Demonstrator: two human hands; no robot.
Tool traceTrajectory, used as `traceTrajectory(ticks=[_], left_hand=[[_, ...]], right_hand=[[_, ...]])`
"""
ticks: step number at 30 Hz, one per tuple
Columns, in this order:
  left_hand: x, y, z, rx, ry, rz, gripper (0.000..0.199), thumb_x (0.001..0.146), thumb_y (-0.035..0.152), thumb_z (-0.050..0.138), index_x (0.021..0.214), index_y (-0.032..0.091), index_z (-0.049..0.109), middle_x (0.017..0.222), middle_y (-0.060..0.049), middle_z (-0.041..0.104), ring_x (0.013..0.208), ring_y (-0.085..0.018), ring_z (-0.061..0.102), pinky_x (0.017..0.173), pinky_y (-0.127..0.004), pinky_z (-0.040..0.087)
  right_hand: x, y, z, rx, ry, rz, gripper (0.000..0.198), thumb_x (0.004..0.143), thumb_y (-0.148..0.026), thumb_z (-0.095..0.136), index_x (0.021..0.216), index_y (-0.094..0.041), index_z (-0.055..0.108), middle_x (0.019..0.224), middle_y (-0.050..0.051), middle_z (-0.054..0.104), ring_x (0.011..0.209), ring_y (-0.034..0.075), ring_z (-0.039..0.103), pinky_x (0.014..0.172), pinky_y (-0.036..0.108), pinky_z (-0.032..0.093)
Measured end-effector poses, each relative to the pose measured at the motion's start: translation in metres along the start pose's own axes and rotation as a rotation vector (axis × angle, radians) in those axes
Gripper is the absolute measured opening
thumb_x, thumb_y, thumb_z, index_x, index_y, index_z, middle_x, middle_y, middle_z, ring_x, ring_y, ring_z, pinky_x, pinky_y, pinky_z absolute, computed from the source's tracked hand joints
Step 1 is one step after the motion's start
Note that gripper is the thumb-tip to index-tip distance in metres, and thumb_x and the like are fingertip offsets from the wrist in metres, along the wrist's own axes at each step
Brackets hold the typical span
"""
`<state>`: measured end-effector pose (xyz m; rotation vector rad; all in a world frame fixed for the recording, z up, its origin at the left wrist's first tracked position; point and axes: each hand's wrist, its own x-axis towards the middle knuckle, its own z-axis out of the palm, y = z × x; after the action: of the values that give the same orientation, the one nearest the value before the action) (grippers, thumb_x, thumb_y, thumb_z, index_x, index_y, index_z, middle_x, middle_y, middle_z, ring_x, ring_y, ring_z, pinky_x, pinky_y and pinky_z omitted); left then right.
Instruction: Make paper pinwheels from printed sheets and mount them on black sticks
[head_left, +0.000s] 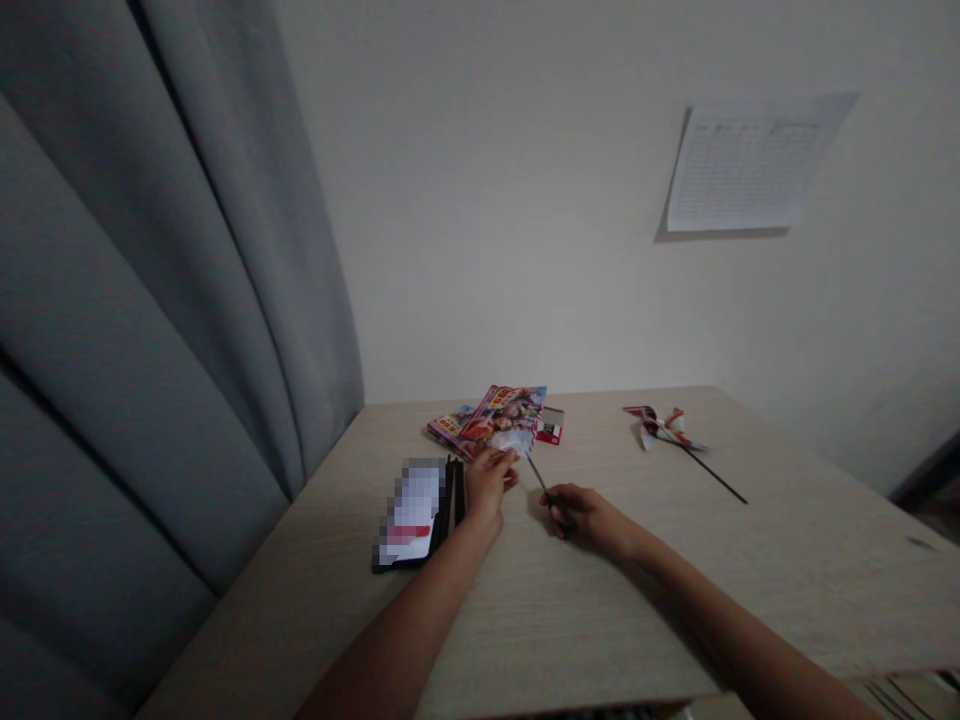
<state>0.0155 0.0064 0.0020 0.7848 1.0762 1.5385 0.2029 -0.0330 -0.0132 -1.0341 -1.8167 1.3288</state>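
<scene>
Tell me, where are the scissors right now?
In the head view, the scissors are in the right hand, just right of the left hand, with their tip end pointing toward the colourful booklet.

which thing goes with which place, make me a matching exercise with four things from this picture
Things
1 scissors
2 colourful booklets
3 pinwheel
4 white sheet

Places
A on the wall
B on the table, right of both hands
C in the right hand
D just beyond the left hand

Pairs: 1-C, 2-D, 3-B, 4-A
</scene>
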Motion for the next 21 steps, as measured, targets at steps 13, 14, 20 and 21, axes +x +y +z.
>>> traceTrajectory(ticks=[13, 14, 20, 21], left_hand=[[0.0, 0.001, 0.001, 0.047, -0.01, 0.016, 0.036, 0.055, 0.041, 0.084, 0.072, 0.014, 0.067, 0.077, -0.004, 0.071, 0.051, -0.005, 0.051, 0.048, -0.017, 0.039], [0.0, 0.001, 0.001, 0.051, -0.017, 0.016, 0.035, 0.055, 0.041, 0.084, 0.07, 0.014, 0.067, 0.076, -0.004, 0.071, 0.05, -0.005, 0.05, 0.047, -0.017, 0.038], [-0.004, 0.001, 0.004, 0.059, -0.046, 0.017, 0.034, 0.055, 0.04, 0.084, 0.069, 0.014, 0.067, 0.073, -0.004, 0.07, 0.049, -0.005, 0.049, 0.047, -0.017, 0.038], [-0.005, 0.001, 0.004, 0.06, -0.048, 0.018, 0.034, 0.055, 0.041, 0.083, 0.069, 0.014, 0.066, 0.074, -0.004, 0.07, 0.049, -0.005, 0.049, 0.047, -0.018, 0.038]], right_hand=[[-0.002, -0.012, 0.002, -0.014, 0.04, 0.024, 0.043, 0.083, -0.053, 0.064, 0.104, -0.016, 0.068, 0.076, 0.004, 0.064, 0.068, 0.015, 0.054, 0.066, 0.028, 0.045], [-0.002, -0.013, 0.002, -0.017, 0.043, 0.026, 0.044, 0.083, -0.054, 0.064, 0.104, -0.016, 0.068, 0.076, 0.004, 0.064, 0.068, 0.015, 0.054, 0.066, 0.028, 0.045], [0.0, -0.013, 0.001, -0.036, 0.067, 0.019, 0.047, 0.083, -0.055, 0.062, 0.107, -0.015, 0.067, 0.08, 0.005, 0.064, 0.071, 0.015, 0.054, 0.066, 0.028, 0.045], [0.0, -0.012, 0.001, -0.036, 0.07, 0.019, 0.047, 0.084, -0.056, 0.062, 0.108, -0.015, 0.067, 0.081, 0.005, 0.064, 0.071, 0.015, 0.054, 0.066, 0.028, 0.045]])
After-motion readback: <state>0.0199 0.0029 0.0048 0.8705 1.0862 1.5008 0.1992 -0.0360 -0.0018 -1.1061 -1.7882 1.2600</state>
